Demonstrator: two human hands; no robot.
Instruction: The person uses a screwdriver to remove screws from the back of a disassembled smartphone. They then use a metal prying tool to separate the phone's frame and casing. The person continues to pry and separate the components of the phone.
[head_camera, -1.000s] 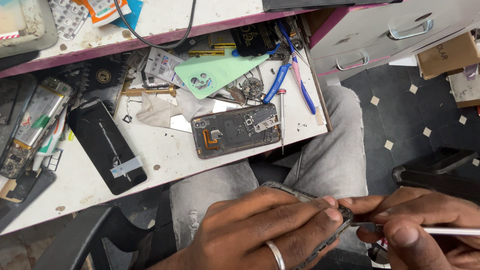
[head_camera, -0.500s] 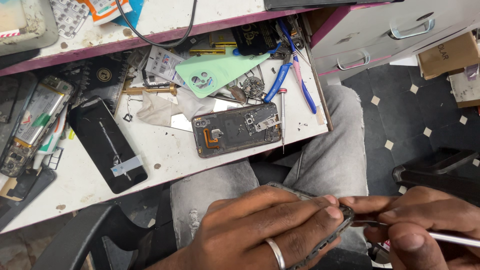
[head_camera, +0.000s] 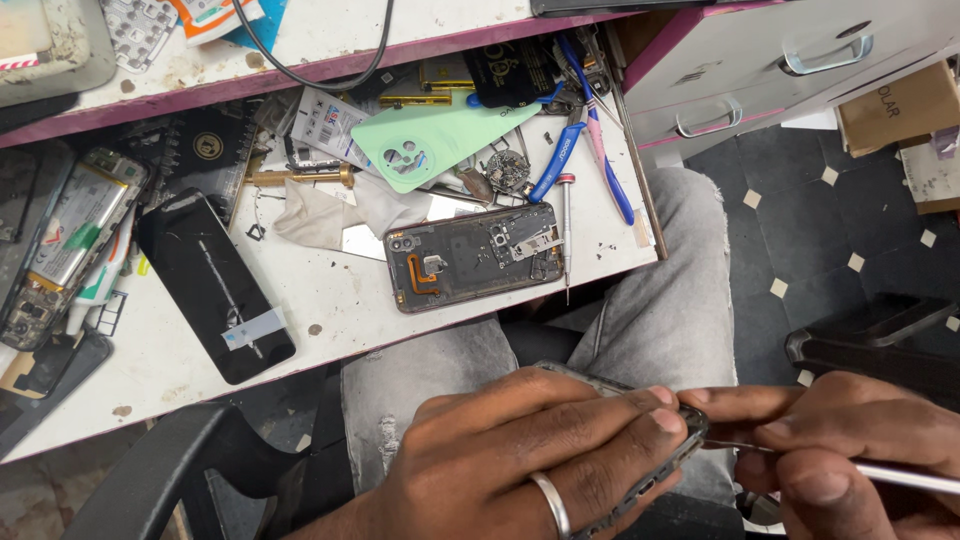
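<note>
This is a phone repair workshop. Up beyond the fingers, a stained white bench (head_camera: 330, 300) carries an opened phone (head_camera: 472, 256) with bare circuitry, a detached black screen (head_camera: 215, 285), a green back cover (head_camera: 440, 140), a screwdriver (head_camera: 566, 225) and blue-handled pliers (head_camera: 585, 150). Metal drawers (head_camera: 760, 70) stand beside, perhaps for parts.

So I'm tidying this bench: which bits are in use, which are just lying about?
In use:
left hand
dark phone
right hand
thin metal tool

Lying about:
opened phone
green back cover
black screen panel
blue pliers
</note>
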